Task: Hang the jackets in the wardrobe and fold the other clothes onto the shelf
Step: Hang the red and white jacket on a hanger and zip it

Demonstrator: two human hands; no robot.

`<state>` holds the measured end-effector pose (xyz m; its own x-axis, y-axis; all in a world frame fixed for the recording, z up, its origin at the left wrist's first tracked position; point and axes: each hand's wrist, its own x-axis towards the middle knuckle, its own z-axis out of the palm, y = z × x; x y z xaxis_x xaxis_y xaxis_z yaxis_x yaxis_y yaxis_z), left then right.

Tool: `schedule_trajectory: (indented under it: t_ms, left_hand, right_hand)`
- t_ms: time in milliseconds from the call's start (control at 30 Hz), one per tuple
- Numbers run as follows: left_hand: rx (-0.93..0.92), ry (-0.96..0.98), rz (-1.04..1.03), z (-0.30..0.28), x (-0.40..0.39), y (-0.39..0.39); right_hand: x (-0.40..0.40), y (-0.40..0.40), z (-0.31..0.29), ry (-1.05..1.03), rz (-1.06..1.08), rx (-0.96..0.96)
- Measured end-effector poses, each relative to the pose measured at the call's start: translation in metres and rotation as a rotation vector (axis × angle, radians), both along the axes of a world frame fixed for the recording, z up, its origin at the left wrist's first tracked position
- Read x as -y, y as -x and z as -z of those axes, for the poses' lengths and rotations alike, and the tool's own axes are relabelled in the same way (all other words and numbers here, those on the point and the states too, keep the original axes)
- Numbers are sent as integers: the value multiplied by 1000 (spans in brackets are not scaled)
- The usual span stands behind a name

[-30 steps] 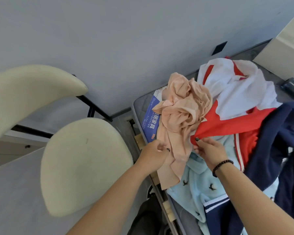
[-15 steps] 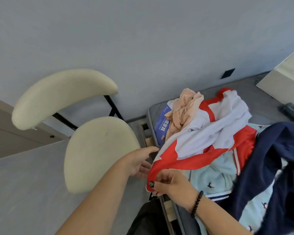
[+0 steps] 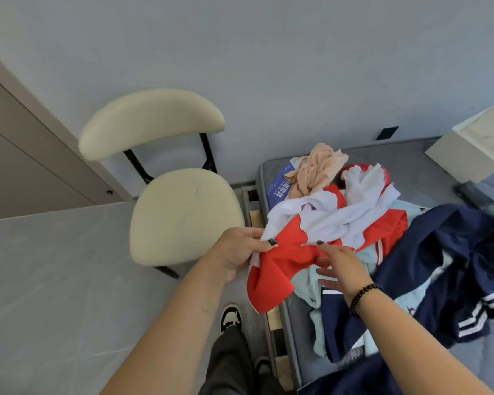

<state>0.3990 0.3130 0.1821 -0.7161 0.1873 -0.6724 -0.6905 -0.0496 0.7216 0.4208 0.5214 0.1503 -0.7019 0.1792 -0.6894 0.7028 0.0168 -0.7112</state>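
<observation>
A red and white jacket [image 3: 325, 223] lies on top of a clothes pile on the grey mattress [image 3: 428, 172]. My left hand [image 3: 241, 249] grips its red hem by the zip edge at the mattress's near left side. My right hand [image 3: 338, 266], with a bead bracelet on the wrist, rests its straight fingers on the red cloth beside it. A peach garment [image 3: 314, 169] sits crumpled at the back of the pile. A pale blue fleece [image 3: 314, 286] lies under the jacket. A navy garment with white stripes [image 3: 454, 269] spreads to the right.
A cream chair [image 3: 180, 212] with black legs stands left of the bed against the wall. A wooden door panel [image 3: 26, 166] is at far left. A white box [image 3: 474, 143] sits at the bed's far right. My shoe [image 3: 231, 317] is on the grey floor.
The view has dropped and pulled back. My left hand has taken hold of the jacket's red hem, and my right hand has let go and now lies flat on the cloth.
</observation>
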Motion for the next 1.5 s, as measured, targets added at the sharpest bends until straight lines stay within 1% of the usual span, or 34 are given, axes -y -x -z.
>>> schedule_trajectory:
  t_ms: [67, 133, 200, 233, 267, 300, 367, 433, 500, 600, 667, 800, 900, 1000, 1067, 1100, 1167, 1233, 1300, 1367, 1433, 1500]
  left_hand:
    - [-28, 27, 75, -12, 14, -19]
    - [-54, 55, 157, -23, 30, -39]
    - [-75, 70, 260, -29, 48, -58]
    - [-75, 73, 304, -31, 57, -69]
    - [-63, 77, 321, -32, 67, -80]
    - [-46, 81, 305, -34, 77, -91]
    - [-3, 74, 197, -36, 98, -112]
    - [42, 54, 58, -37, 120, -131]
    - [67, 74, -33, -40, 142, -146]
    - [72, 267, -65, -43, 169, -164]
    - [84, 308, -106, -45, 185, -175]
    - [60, 185, -200, -49, 221, -202]
    - [38, 69, -314, -51, 247, -222]
    - [44, -98, -426, -52, 275, -243]
    - [75, -127, -497, -50, 299, -261]
    - [92, -93, -515, -49, 310, -269]
    - [134, 35, -588, -49, 333, -289]
    - [171, 143, -712, -54, 352, -310]
    - [168, 241, -847, -63, 368, -329]
    - [111, 332, -974, -78, 379, -346]
    - [22, 334, -1064, -101, 385, -363]
    - [-81, 327, -1070, -127, 388, -381]
  right_hand:
    - [10, -3, -4, 148, 26, 213]
    - [30, -6, -4, 330, 2, 332]
    - [52, -7, 0, 493, 48, 317]
    - [63, -8, 2, 514, 81, 289]
    - [74, -8, 5, 481, 97, 264]
    - [84, -10, 8, 383, 82, 236]
    - [104, -18, 17, 129, 22, 167]
    - [127, -35, 13, -9, -34, 43]
    - [150, -58, 2, -31, -101, -101]
    - [181, -90, -17, -11, -196, -275]
    - [202, -109, -30, -14, -268, -384]
    - [236, -151, -54, -22, -397, -565]
    - [262, -182, -73, -34, -529, -617]
    - [286, -216, -94, 12, -653, -681]
    - [304, -241, -109, 57, -765, -728]
    - [312, -252, -115, 86, -811, -744]
    - [328, -271, -119, 138, -876, -745]
    - [343, -285, -118, 176, -919, -711]
    - [358, -294, -115, 193, -955, -687]
    - [371, -301, -114, 193, -1006, -647]
    - [381, -306, -113, 220, -1076, -562]
    - [389, -310, -107, 221, -1171, -422]
